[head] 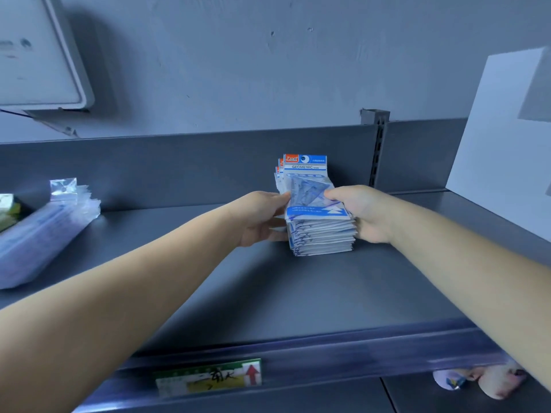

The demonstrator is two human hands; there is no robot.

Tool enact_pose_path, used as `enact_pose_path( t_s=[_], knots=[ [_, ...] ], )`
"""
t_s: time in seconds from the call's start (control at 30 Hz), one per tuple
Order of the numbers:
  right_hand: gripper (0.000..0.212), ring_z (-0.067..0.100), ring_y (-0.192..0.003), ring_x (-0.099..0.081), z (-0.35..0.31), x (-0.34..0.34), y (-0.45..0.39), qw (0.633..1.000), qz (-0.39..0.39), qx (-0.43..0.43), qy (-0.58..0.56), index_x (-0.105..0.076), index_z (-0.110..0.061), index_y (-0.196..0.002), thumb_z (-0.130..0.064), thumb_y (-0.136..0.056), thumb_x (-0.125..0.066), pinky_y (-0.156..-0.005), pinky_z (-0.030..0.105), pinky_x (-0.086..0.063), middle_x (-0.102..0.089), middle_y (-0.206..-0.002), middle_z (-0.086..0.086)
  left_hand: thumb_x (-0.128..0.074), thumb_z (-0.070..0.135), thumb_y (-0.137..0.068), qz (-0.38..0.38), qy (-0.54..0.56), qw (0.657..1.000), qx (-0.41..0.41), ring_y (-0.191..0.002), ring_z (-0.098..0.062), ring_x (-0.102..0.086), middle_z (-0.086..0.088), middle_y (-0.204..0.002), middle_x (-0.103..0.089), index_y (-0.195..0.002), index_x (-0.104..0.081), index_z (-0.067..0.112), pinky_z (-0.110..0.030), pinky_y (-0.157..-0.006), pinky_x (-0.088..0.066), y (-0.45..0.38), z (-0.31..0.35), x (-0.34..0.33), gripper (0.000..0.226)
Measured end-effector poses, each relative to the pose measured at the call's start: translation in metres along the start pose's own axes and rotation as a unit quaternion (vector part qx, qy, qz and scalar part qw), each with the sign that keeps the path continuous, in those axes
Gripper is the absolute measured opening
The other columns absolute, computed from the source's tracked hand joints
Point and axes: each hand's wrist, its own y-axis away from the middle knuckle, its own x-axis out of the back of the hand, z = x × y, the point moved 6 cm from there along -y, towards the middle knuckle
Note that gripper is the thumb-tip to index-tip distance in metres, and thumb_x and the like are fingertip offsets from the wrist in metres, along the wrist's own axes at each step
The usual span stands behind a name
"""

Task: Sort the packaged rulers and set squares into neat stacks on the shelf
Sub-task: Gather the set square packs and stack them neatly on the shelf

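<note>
The set-square packets (319,216) are white with blue bands, a red logo patch and white arrows on blue. The shelf (298,287) is dark grey. The far-left packets (38,234) look pale bluish-clear. The near price label (208,378) is green, yellow and white with a red arrow.

A dull grey plastered wall (226,61) rises behind a dark metal shelf (313,293) with a low back panel (179,168) and a slotted upright post (378,150). A pale box-like housing (38,52) hangs at upper left; a white board (501,150) stands at right. The light is cool and bluish.
</note>
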Motion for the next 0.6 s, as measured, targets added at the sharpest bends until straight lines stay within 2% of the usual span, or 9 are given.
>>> enact_pose_path(
  t_s=[0.13,0.2,0.3,0.37,0.47,0.6],
  knots=[
    [0.027,0.027,-0.089,-0.064,-0.001,-0.038,-0.003,1.000,0.003,0.004,-0.007,-0.056,-0.006,-0.115,-0.014,-0.097,-0.037,-0.083,0.034,-0.050,-0.067,-0.105,0.015,-0.033,0.028,-0.102,0.040,-0.055,0.997,-0.021,-0.070,-0.010,-0.059,0.002,-0.086,-0.065,-0.107,-0.056,0.017,-0.022,-0.058,-0.056,0.012,-0.002,0.032,0.027],
    [0.028,0.026,-0.085,-0.064,-0.002,-0.056,-0.004,1.000,0.000,0.007,-0.015,-0.056,-0.007,-0.117,-0.013,-0.097,-0.037,-0.082,0.033,-0.050,-0.068,-0.100,0.013,-0.033,0.028,-0.102,0.054,-0.055,0.997,-0.022,-0.072,-0.012,-0.057,0.000,-0.090,-0.065,-0.108,-0.057,0.018,-0.023,-0.060,-0.055,0.019,-0.003,0.048,0.027],
    [0.031,0.021,-0.074,-0.063,-0.002,-0.083,-0.005,1.000,-0.007,0.008,-0.017,-0.055,-0.002,-0.118,-0.008,-0.095,-0.035,-0.073,0.029,-0.050,-0.066,-0.093,0.010,-0.032,0.024,-0.103,0.067,-0.033,0.997,-0.010,-0.077,-0.016,-0.056,-0.005,-0.098,-0.063,-0.105,-0.058,0.018,-0.029,-0.071,-0.052,0.029,-0.007,0.070,0.027],
    [0.037,0.023,-0.077,-0.063,-0.001,-0.099,-0.006,1.000,-0.014,0.010,-0.018,-0.050,0.004,-0.125,-0.006,-0.094,-0.034,-0.077,0.031,-0.050,-0.066,-0.101,0.012,-0.032,0.021,-0.102,0.072,-0.021,0.997,-0.007,-0.081,-0.020,-0.056,-0.008,-0.102,-0.061,-0.098,-0.059,0.018,-0.031,-0.072,-0.051,0.036,-0.008,0.084,0.028],
    [0.039,0.027,-0.088,-0.063,-0.002,-0.120,-0.007,0.999,-0.023,0.013,-0.019,-0.049,0.003,-0.128,-0.005,-0.093,-0.033,-0.087,0.037,-0.050,-0.066,-0.115,0.016,-0.033,0.024,-0.102,0.081,-0.010,0.997,-0.005,-0.079,-0.020,-0.057,-0.006,-0.096,-0.064,-0.096,-0.060,0.015,-0.031,-0.074,-0.051,0.048,-0.013,0.102,0.030],
    [0.037,0.028,-0.086,-0.061,-0.004,-0.138,-0.008,1.000,-0.027,0.004,-0.009,-0.053,0.004,-0.120,-0.004,-0.090,-0.033,-0.082,0.036,-0.050,-0.064,-0.117,0.019,-0.032,0.036,-0.101,0.058,0.001,0.998,-0.001,-0.081,-0.018,-0.059,-0.004,-0.097,-0.065,-0.096,-0.060,0.015,-0.033,-0.084,-0.051,0.058,-0.022,0.119,0.035]
  ],
)
